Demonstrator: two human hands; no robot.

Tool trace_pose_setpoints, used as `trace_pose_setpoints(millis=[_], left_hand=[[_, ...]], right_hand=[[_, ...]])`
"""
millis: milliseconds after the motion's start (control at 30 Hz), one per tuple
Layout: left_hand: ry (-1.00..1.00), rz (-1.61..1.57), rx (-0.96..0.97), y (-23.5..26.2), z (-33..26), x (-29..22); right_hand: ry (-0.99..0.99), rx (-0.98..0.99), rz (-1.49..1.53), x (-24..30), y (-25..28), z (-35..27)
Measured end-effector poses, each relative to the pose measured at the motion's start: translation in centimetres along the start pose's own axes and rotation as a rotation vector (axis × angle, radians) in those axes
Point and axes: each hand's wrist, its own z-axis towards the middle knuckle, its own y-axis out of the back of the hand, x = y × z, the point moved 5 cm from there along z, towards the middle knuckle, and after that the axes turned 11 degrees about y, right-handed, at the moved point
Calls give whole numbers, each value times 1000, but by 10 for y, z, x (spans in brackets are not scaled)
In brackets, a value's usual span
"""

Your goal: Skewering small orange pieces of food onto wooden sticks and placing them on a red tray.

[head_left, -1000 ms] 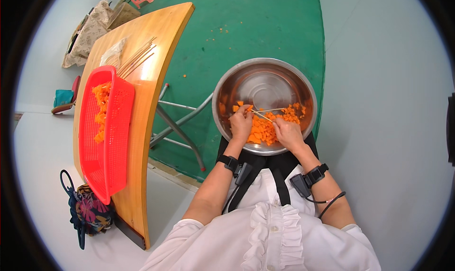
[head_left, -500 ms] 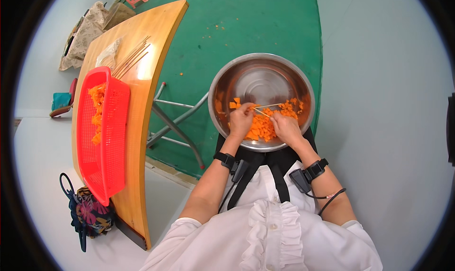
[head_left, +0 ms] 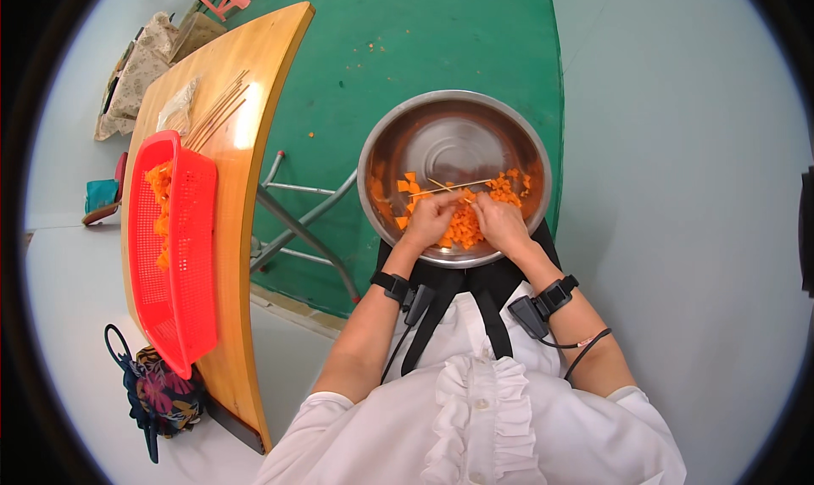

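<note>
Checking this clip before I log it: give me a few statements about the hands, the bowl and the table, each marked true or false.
1. Both hands, left hand and right hand, are inside the metal bowl. True.
2. The bowl holds green leaves. False: it holds orange cubes.
3. A thin wooden skewer lies across the hands' fingertips. True.
4. The red basket sits on the green floor. False: it rests on the wooden table.
5. A bundle of spare skewers lies on the table beyond the basket. True.
6. The red basket has nothing in it. False: it holds orange pieces too.
</note>
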Motion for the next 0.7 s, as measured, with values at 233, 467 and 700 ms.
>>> trace_pose_setpoints(millis=[233, 467, 700], left_hand=[[81, -129, 37, -9, -3, 5], [-45, -385, -334, 10, 3, 12], [38, -4, -114, -7, 0, 7]], right_hand=[[-49, 38, 105, 5, 5, 5], [-32, 60, 107, 2, 3, 1], [-43, 66, 25, -1, 2, 0]])
